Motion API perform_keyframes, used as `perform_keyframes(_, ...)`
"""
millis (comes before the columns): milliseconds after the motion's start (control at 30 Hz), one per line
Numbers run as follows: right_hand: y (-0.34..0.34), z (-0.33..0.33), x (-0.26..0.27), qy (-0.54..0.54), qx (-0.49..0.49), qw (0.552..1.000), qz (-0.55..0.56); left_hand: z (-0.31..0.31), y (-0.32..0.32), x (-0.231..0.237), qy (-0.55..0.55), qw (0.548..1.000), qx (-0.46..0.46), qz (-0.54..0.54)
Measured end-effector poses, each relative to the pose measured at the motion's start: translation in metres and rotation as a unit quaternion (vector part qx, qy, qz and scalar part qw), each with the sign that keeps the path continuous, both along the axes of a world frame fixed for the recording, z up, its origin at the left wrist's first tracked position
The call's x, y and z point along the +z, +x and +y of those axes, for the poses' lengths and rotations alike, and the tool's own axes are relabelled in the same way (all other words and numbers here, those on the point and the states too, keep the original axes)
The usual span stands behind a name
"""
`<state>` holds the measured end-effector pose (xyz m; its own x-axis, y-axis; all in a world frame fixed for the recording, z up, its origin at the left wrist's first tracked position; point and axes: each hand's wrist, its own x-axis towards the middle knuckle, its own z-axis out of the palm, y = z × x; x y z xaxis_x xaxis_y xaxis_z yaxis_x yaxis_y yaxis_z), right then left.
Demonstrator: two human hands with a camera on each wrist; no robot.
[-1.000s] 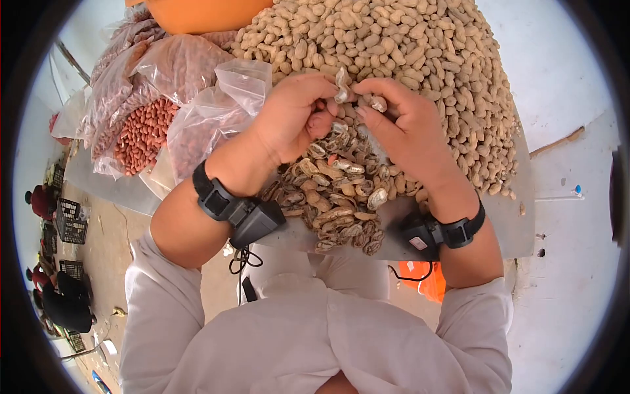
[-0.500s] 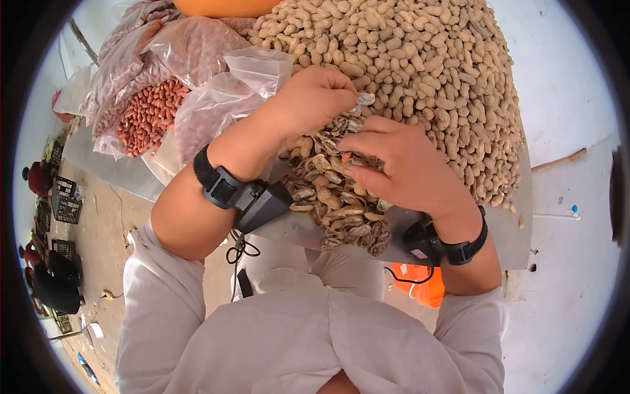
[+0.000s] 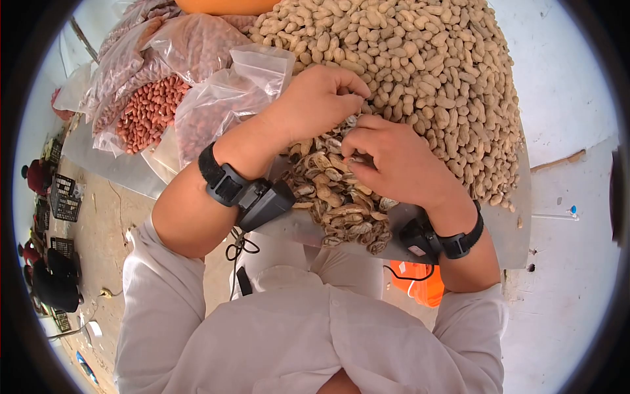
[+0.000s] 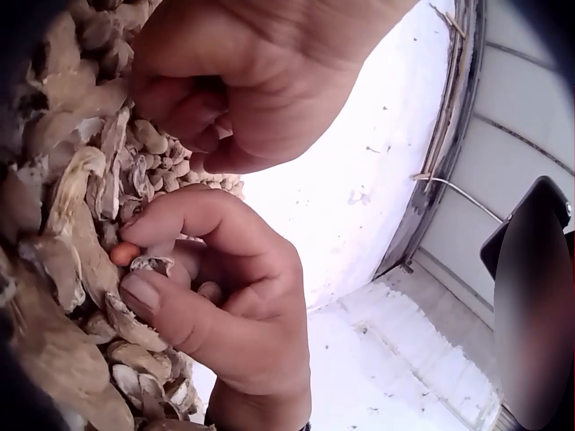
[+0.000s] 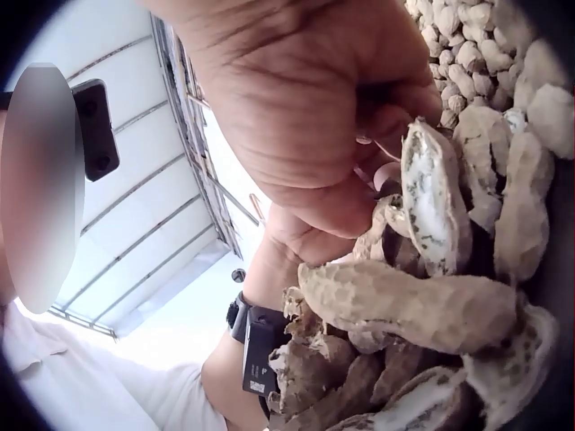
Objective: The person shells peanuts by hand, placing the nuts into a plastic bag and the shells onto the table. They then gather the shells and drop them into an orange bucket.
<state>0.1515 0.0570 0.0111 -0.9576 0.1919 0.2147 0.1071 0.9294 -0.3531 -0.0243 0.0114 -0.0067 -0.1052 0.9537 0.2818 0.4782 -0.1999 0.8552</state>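
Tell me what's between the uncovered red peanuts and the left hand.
In the head view, a clear plastic bag with something reddish showing through it lies between the uncovered red peanuts and the left hand.

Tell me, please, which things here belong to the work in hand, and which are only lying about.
In the work: peanuts; shells; left hand; right hand, with a kernel at its fingertips; probably the kernel bags.

Lying about, apparently: crates; orange object below the table.
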Motion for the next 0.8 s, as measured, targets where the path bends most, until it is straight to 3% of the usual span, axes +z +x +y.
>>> perform_keyframes(133, -0.002, 0.000, -0.005, -0.017, 0.000, 1.000, 0.013, -0.005, 0.003, 0.009, -0.047, 0.991, -0.025, -0.122)
perform_keyframes(233, -0.002, 0.001, -0.003, -0.033, -0.004, 0.999, 0.016, -0.004, 0.005, 0.008, -0.083, 0.951, -0.054, -0.293)
perform_keyframes(300, -0.003, 0.002, -0.004, -0.046, -0.010, 0.999, 0.026, -0.004, 0.006, 0.009, -0.087, 0.930, -0.059, -0.351)
perform_keyframes(433, -0.002, 0.009, -0.001, -0.140, -0.088, 0.977, 0.135, -0.003, 0.004, 0.009, -0.097, 0.887, -0.061, -0.448)
perform_keyframes(500, 0.002, 0.008, 0.007, -0.196, -0.161, 0.952, 0.171, -0.002, 0.006, 0.007, -0.126, 0.869, -0.064, -0.474)
perform_keyframes(600, 0.000, 0.005, 0.006, -0.271, -0.149, 0.918, 0.249, -0.004, 0.016, 0.008, -0.174, 0.835, -0.077, -0.517)
perform_keyframes(633, 0.001, 0.008, 0.005, -0.234, -0.161, 0.933, 0.223, -0.005, 0.020, 0.009, -0.190, 0.822, -0.081, -0.531)
perform_keyframes(733, -0.002, 0.013, -0.002, -0.166, -0.114, 0.936, 0.290, -0.007, 0.025, 0.013, -0.199, 0.807, -0.073, -0.551)
perform_keyframes(800, 0.000, 0.011, -0.001, -0.201, -0.120, 0.933, 0.275, -0.005, 0.023, 0.010, -0.186, 0.815, -0.044, -0.548)
